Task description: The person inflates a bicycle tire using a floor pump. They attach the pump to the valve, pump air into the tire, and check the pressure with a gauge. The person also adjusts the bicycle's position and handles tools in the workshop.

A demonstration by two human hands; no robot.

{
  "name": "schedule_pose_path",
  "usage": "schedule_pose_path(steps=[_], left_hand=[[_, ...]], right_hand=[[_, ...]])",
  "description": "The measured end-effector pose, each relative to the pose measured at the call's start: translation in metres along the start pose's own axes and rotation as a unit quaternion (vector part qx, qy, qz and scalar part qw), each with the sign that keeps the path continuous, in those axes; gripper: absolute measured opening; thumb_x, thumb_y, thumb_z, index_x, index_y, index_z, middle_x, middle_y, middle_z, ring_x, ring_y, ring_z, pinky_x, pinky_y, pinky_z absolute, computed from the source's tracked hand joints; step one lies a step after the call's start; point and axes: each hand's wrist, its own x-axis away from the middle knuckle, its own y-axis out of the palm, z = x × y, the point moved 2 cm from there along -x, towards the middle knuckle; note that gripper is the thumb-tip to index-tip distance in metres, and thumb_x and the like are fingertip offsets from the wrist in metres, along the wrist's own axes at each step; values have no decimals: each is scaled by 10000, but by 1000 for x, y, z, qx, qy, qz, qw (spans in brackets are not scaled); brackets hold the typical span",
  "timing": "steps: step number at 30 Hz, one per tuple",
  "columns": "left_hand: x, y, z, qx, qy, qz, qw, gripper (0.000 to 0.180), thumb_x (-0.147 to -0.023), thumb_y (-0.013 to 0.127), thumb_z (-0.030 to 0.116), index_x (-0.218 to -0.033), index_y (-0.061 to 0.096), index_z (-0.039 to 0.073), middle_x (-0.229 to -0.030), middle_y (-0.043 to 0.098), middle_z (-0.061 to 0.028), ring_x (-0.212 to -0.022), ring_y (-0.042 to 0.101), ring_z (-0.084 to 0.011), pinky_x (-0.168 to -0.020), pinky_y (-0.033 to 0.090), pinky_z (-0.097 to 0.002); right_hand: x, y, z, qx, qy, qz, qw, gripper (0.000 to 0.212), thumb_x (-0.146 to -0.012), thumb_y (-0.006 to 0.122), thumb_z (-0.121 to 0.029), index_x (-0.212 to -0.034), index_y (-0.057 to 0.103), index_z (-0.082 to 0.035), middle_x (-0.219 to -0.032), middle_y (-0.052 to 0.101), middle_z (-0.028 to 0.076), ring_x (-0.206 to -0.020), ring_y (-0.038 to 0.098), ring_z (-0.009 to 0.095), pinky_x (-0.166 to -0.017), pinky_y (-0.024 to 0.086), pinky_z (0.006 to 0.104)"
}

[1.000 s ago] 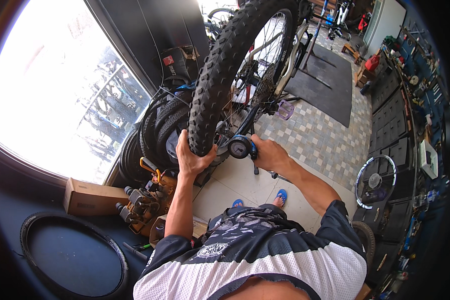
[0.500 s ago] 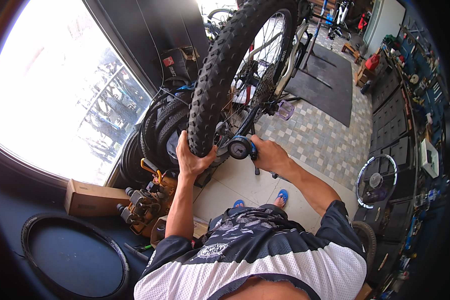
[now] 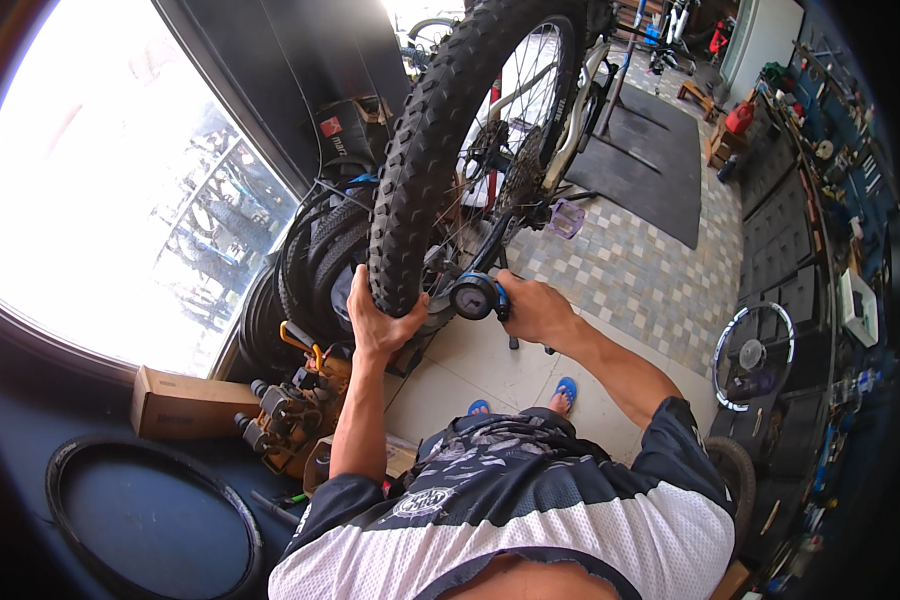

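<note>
A bicycle's knobby black tire [image 3: 402, 190] stands raised in front of me, its spoked wheel showing rear sprockets [image 3: 522, 178]. My left hand [image 3: 378, 322] grips the bottom of the tire, with the thumb and fingers on opposite sides. In my right hand [image 3: 532, 308] is a tire inflator [image 3: 473, 297] with a round black gauge and a blue body, held beside the wheel's lower rim. My fingers wrap its handle. Whether its end sits on the valve is hidden. Beyond the inflator hangs a purple pedal [image 3: 567, 218].
Several loose tires [image 3: 315, 250] are piled left of the wheel. A yellow-brown compressor [image 3: 295, 410] and a cardboard box [image 3: 192, 402] stand below the bright window. A tool bench with dark drawers [image 3: 775, 240] runs along the right, a wheel rim [image 3: 718, 360] leaning there. A black mat [image 3: 650, 160] lies ahead.
The view has shifted slightly. Both hands keep their holds on the tire and the inflator, with no other clear change.
</note>
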Motion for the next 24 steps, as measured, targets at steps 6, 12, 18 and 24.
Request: schedule_pose_path(steps=[6,12,18,24], left_hand=[[-1,-2,7,4,5,4,1000,717,-667,916,301,-1171,583,-85,-981,702,-231,-859,713,-379,-839,560,-463],[-2,-2,10,16,14,9,1000,670,-672,913,290,-1136,594,-73,-947,714,-201,-827,723,-351,-809,570,-443],[-3,-3,11,10,29,12,999,630,-671,911,280,-1104,597,-52,-933,714,-189,-802,721,-333,-786,572,-432],[-4,-2,9,10,35,10,999,628,-668,912,276,-1101,594,-48,-928,702,-191,-807,710,-333,-789,566,-433]], right_hand=[[1,1,1,-4,-17,2,1000,362,-866,676,-107,-1167,491,-32,-881,735,280,-903,723,517,-805,564,607],[2,-1,-1,-2,-10,-2,1000,356,-871,672,-104,-1167,491,-27,-880,733,290,-906,724,518,-806,568,610],[2,0,-1,-4,-12,3,1000,349,-873,670,-101,-1163,491,-26,-874,732,291,-909,725,521,-803,571,616],[2,-1,-2,-1,-10,1,1000,344,-872,670,-97,-1158,493,-26,-871,730,289,-903,724,520,-803,569,615]])
